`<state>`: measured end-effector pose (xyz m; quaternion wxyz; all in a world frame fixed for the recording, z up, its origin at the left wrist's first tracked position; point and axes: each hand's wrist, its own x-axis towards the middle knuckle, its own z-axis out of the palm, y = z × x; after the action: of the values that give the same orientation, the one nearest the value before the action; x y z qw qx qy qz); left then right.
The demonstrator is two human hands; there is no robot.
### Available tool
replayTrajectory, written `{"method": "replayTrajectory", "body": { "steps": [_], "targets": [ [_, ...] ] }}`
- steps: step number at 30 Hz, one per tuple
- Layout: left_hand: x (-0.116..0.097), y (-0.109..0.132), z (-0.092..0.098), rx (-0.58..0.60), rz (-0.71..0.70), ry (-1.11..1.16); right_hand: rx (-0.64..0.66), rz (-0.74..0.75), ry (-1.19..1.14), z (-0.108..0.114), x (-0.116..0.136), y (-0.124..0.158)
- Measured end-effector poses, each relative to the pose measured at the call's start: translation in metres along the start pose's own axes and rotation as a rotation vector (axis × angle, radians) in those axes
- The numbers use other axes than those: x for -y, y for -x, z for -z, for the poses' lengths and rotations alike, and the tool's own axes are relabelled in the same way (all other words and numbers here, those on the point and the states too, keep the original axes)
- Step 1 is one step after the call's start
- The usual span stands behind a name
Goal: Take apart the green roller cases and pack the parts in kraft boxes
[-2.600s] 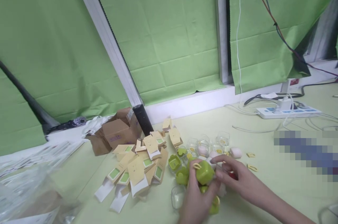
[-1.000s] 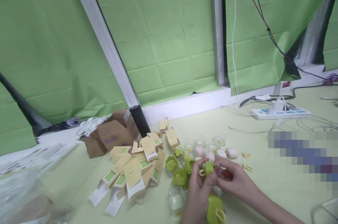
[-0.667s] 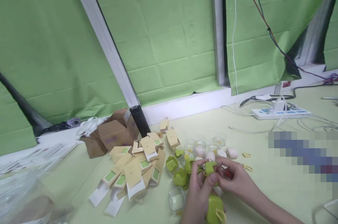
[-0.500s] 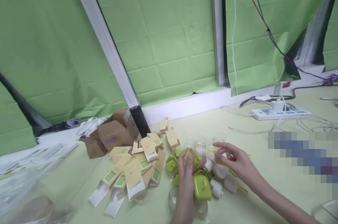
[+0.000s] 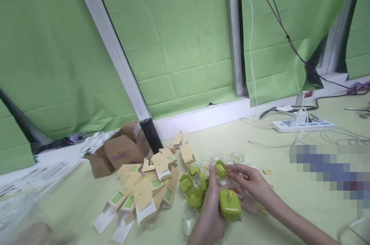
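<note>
My left hand [image 5: 208,214] reaches up from the bottom edge, fingers closed, and pinches a small round green cap [image 5: 221,168] at its fingertips. A green lidded box [image 5: 230,204] with a small yellow loop on top rests against that hand's palm side, between both hands. My right hand [image 5: 254,188] comes in from the lower right. It is closed in a pinch on a thin metal tool [image 5: 239,169] with a red bit, whose tip points at the cap. Open green cups [image 5: 190,191] lie just left of my hands, with pale round pieces partly hidden under them.
A heap of tan cards [image 5: 144,185] with green windows lies to the left, behind it a brown cardboard box [image 5: 123,148] and a black cylinder [image 5: 150,135]. Clear plastic cups [image 5: 237,154] stand beyond my hands. A power strip [image 5: 303,125] with cables is at right.
The green lidded box went from the table into my left hand. My left fingers now pinch the small cap higher up, and my right hand has drawn in close to it.
</note>
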<state>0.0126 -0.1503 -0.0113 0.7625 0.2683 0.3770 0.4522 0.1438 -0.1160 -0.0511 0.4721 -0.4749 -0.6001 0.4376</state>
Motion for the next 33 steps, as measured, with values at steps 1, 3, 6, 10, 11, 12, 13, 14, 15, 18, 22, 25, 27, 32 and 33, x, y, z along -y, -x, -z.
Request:
{"method": "replayTrajectory", "body": {
  "steps": [1,3,6,10,11,12,13,14,15,18,22,25,27,32,33],
  "targets": [
    [-0.003,0.002,0.001,0.000,0.012,0.052,-0.024,0.009,0.007,0.004,0.001,-0.001],
    [-0.010,0.006,0.005,-0.005,-0.023,0.136,-0.059,0.037,0.031,0.011,0.004,-0.001],
    [-0.016,0.011,0.009,-0.030,-0.141,0.157,0.008,0.039,0.032,0.016,0.010,0.008],
    [-0.010,0.011,0.013,-0.096,-0.279,0.101,0.221,-0.014,-0.028,0.009,0.013,0.023],
    [-0.007,0.009,0.014,-0.099,-0.309,0.051,0.261,-0.017,-0.032,0.006,0.014,0.025],
    [-0.004,0.008,0.015,-0.097,-0.328,0.000,0.292,-0.020,-0.037,0.002,0.014,0.026],
    [0.000,0.006,0.016,-0.098,-0.337,-0.040,0.316,-0.027,-0.046,-0.001,0.013,0.026],
    [0.003,0.004,0.017,-0.100,-0.336,-0.058,0.328,-0.039,-0.058,-0.004,0.013,0.026],
    [0.005,0.003,0.017,-0.105,-0.331,-0.064,0.329,-0.052,-0.075,-0.006,0.013,0.025],
    [0.010,-0.001,0.017,-0.105,-0.336,-0.077,0.331,-0.059,-0.127,-0.008,0.015,0.023],
    [0.010,0.000,0.014,-0.101,-0.347,-0.053,0.345,-0.072,-0.153,-0.006,0.018,0.022],
    [0.011,0.000,0.012,-0.120,-0.355,-0.033,0.332,-0.084,-0.168,-0.006,0.021,0.024],
    [0.014,-0.001,0.012,-0.108,-0.353,-0.067,0.335,-0.102,-0.186,-0.006,0.023,0.025],
    [0.021,-0.005,0.017,-0.063,-0.381,-0.195,0.277,-0.175,-0.262,-0.007,0.028,0.031],
    [0.021,-0.006,0.018,-0.048,-0.393,-0.214,0.273,-0.185,-0.279,-0.007,0.027,0.032]
  ]
}}
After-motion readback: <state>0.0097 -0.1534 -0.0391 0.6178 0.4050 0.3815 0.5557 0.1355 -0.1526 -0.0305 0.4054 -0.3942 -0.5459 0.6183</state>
